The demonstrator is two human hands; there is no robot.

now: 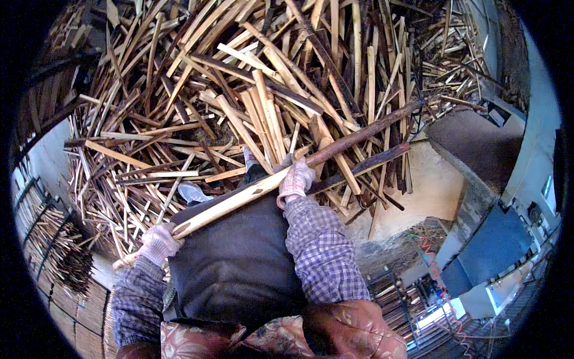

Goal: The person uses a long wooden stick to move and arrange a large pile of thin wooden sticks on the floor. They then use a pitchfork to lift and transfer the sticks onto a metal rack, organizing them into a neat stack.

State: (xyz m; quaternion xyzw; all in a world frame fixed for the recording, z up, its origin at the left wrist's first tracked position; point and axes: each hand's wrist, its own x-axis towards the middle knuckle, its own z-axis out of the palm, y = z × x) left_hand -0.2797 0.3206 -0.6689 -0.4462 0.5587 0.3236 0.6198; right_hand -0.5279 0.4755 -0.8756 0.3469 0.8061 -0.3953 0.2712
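Observation:
A long wooden pole (pixel 230 206) slants across my lap, rising to the right. Its lower left part is pale and bare, while the upper right part still wears brown bark. My left hand (pixel 160 242), in a light knitted glove, is closed around the pale part near the lower end. Around the middle, where pale wood meets bark, my right hand (pixel 297 180) is gloved and closed on the pole. A small dark piece and a short wooden bit show just above its fingers; I cannot make out what they belong to. A dark apron (pixel 236 263) covers my lap beneath the pole.
A large heap of split sticks (pixel 197 72) spreads ahead and to the left. Another barked pole (pixel 365 164) lies at the right. Bundled sticks (pixel 63 251) stand at the left edge. A blue panel (pixel 493 248) and a coiled red hose (pixel 439 281) are at the right.

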